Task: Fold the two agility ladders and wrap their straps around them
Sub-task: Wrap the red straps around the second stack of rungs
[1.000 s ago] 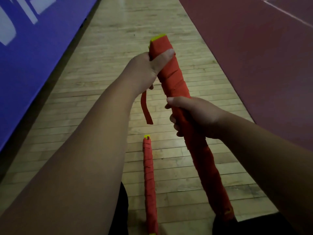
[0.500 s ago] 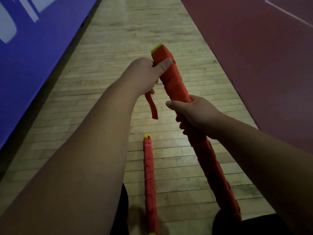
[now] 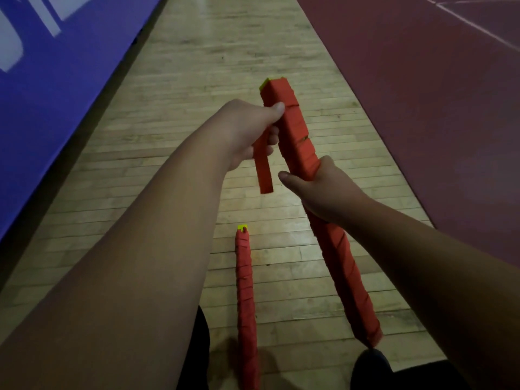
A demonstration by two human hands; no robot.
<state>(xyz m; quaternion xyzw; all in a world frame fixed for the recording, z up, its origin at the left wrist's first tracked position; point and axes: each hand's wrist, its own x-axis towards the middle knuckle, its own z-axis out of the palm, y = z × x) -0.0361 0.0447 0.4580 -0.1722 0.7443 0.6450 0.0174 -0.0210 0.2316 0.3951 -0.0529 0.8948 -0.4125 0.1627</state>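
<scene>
A folded agility ladder, wound in red strap with yellow rungs showing at its far tip, slants up from near my right knee. My right hand grips it around the middle. My left hand holds the loose red strap end, which hangs down beside the bundle, thumb touching the bundle near its top. A second ladder bundle, wrapped in red strap, lies on the wooden floor between my legs.
A blue mat or wall pad with white lettering runs along the left. Dark red court flooring with white lines borders the wood strip on the right. My dark-clothed knees show at the bottom edge.
The held bundle has tilted lower and turned. My left hand has slid down from its tip, bringing the loose strap end down beside the bundle. The floor bundle has not moved.
</scene>
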